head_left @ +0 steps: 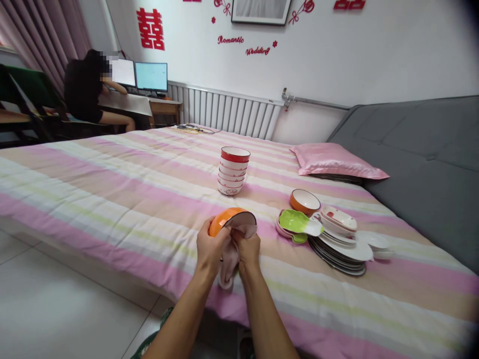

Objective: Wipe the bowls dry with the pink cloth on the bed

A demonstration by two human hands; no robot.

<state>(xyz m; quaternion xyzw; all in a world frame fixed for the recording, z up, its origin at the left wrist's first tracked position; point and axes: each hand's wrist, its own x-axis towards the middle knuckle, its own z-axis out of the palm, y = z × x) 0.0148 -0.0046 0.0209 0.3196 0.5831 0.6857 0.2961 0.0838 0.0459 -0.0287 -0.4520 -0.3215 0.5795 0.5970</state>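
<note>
An orange bowl [225, 218] with a dark rim is tilted up above the near edge of the bed. My left hand [210, 249] is closed on its left side, thumb at the rim. A greyish-pink cloth [230, 264] is bunched in my right hand [249, 248], pressed against the bowl's inside, with its loose end hanging between my wrists. The right fingertips are hidden in the cloth and bowl. Beyond my hands stands a stack of white bowls [232, 177] with a red-banded bowl [235, 155] on top.
Right on the striped bedspread [149, 184] lie another orange bowl [299, 203], a green spoon-shaped dish [295, 221], stacked plates [339, 257] and small white dishes [376, 242]. Farther back are a pink pillow [337, 158] and cables [194, 128]. A person [84, 89] sits at a desk with monitors.
</note>
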